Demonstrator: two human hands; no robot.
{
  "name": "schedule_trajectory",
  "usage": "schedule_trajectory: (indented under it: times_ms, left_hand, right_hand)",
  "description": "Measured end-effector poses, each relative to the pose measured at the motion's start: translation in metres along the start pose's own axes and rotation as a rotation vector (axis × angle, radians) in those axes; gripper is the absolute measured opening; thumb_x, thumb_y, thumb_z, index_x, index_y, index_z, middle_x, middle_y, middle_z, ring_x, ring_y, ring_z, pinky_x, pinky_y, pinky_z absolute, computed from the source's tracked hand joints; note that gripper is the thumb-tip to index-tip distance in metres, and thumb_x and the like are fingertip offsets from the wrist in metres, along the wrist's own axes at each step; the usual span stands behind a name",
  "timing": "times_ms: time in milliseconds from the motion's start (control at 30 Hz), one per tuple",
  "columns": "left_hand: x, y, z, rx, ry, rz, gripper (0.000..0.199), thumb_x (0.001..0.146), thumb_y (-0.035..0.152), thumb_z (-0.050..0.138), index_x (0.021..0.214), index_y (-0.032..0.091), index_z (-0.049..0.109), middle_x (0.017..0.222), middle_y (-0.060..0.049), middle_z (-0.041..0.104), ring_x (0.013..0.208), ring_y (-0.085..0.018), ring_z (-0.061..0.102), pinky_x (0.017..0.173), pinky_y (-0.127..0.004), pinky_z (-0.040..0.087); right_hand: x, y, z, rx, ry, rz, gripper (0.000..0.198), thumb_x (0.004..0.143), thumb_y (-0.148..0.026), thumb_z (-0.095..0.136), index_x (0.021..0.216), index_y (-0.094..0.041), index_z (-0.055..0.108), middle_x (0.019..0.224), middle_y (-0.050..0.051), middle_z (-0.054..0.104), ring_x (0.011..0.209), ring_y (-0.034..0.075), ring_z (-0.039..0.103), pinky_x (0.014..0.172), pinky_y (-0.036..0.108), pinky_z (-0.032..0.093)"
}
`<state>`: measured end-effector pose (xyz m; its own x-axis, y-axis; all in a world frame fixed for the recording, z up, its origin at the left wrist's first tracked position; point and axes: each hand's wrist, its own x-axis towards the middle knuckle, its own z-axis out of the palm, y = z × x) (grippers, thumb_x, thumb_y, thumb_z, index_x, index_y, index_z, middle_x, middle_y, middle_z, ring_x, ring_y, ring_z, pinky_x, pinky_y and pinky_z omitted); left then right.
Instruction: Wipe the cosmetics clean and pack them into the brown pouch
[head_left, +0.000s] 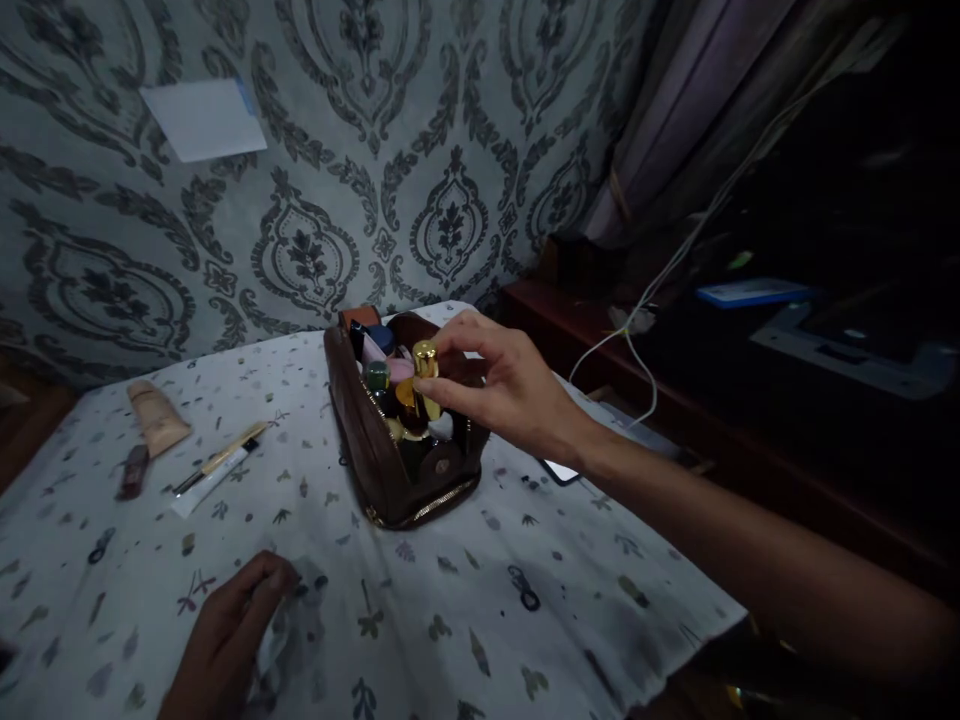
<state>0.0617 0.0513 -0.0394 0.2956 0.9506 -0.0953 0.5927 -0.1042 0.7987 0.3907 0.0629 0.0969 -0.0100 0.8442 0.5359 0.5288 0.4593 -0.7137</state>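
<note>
A brown zip-up cosmetic bag [352, 430] stands open on the cloth, with several bottles and other items inside. Above its opening, my right hand [510, 385] pinches a shiny gold bottle [425, 362] between thumb and fingers. Close beside that bottle in the bag are a green-lidded container [377, 376], an amber one [409, 395] and a dark blue round lid [381, 338]. At the near left, my left hand [232, 625] rests low over the cloth with its fingers curled together. Something pale shows beneath it, too dim to name.
On the left lie a beige tube [157, 418], a small dark reddish bottle [133, 472] and slim brush-like sticks [221, 460]. A phone [561, 472] lies partly behind my right forearm. White cables [637, 310] hang at the right, beyond the patterned tablecloth [450, 620].
</note>
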Motion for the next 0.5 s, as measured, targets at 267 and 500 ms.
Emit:
schedule_trajectory:
  times_ms: [267,500]
  left_hand:
    - [-0.003,-0.009,0.004,-0.021,-0.004,-0.086,0.048,0.082,0.068,0.050,0.070,0.025,0.066,0.074,-0.004,0.067,0.079,-0.027,0.063,0.066,-0.030,0.052]
    - [-0.002,-0.002,0.004,0.003,-0.020,-0.137,0.053,0.079,0.074,0.049,0.068,0.026,0.066,0.072,-0.005,0.067,0.076,-0.028,0.064,0.064,-0.030,0.053]
  right_hand:
    - [0.007,0.013,0.008,-0.152,-0.127,0.033,0.010,0.082,-0.017,0.066,0.091,-0.016,0.066,0.077,-0.002,0.063,0.069,0.011,0.054,0.064,0.023,0.038]
    - [0.006,0.021,0.010,-0.266,-0.226,0.039,0.019,0.080,-0.013,0.067,0.098,-0.018,0.062,0.075,-0.004,0.062,0.068,0.011,0.056,0.063,0.022,0.035]
